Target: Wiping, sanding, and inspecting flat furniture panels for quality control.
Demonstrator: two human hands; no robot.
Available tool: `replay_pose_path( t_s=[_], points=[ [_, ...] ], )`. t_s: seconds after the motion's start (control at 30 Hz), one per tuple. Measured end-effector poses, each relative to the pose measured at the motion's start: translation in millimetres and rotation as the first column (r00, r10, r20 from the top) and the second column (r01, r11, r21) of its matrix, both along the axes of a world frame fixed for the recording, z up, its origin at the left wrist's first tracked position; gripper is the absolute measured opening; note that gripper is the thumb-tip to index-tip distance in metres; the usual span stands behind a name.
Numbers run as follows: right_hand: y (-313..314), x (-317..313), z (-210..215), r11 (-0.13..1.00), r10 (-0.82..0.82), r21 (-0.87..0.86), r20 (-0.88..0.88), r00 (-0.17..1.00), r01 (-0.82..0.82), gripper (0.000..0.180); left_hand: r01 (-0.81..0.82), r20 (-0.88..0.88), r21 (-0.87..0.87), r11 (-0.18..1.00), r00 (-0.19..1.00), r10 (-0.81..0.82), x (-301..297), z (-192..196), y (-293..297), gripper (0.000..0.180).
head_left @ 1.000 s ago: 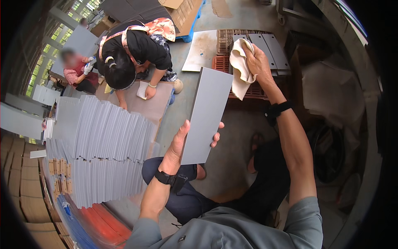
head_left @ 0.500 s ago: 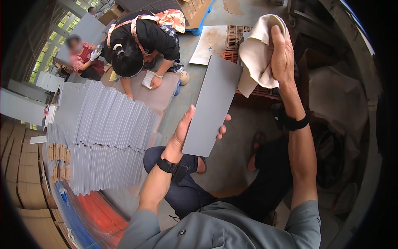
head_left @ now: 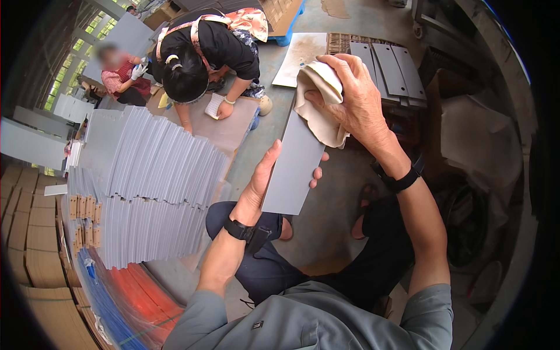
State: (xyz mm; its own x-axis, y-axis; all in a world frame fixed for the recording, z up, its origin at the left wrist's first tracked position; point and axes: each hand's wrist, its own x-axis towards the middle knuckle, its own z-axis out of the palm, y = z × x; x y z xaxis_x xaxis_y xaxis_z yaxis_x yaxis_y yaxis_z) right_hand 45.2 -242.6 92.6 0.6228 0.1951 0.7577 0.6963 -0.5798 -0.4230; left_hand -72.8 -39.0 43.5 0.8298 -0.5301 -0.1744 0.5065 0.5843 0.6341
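Left hand (head_left: 257, 185) grips grey board (head_left: 294, 175) by its long edges, in front of body. Right hand (head_left: 360, 104) holds bunched cream cloth (head_left: 315, 114) over board's upper end. Grey panels (head_left: 154, 166) stacked at left.

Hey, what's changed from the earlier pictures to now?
The right hand carried the cloth leftward from beside the board onto its upper end. Nothing was let go or newly grasped; the left hand still holds the board.
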Motion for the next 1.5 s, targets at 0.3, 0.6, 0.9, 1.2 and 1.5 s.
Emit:
replay_pose_path(
  t_s=[0.3, 0.6, 0.9, 1.2, 1.5],
  points=[
    [23.3, -23.3, -11.6, 0.985, 0.120, -0.135, 0.116, 0.986, -0.104, 0.044, -0.068, 0.109, -0.054, 0.996, 0.991, 0.073, 6.5, -9.8, 4.5, 0.073],
    [21.1, -57.4, -34.4, 0.901, 0.313, -0.287, -0.086, 0.946, -0.325, 0.026, -0.401, 0.076, 0.194, 0.895, 0.916, 0.394, 7.5, 3.4, 10.3, 0.062],
    [-4.3, -14.6, -32.9, 0.998, 0.050, 0.052, -0.374, 0.926, -0.033, 0.025, -0.268, 0.190, 0.032, 0.963, 0.947, 0.258, 13.3, -0.6, 14.0, 0.079],
    [50.2, -84.6, -44.3, 0.763, 0.592, -0.298, -0.034, 0.805, -0.574, 0.026, -0.408, 0.231, 0.132, 0.903, 0.899, 0.373, 19.2, 5.9, 16.3, 0.079],
    [21.5, -99.2, -34.5, 0.207, 0.713, 0.022, -0.688, 0.135, -0.978, 0.025, -0.342, 0.287, 0.073, 0.937, 0.907, 0.308, 13.6, 0.5, 21.5, 0.090]
  ],
)
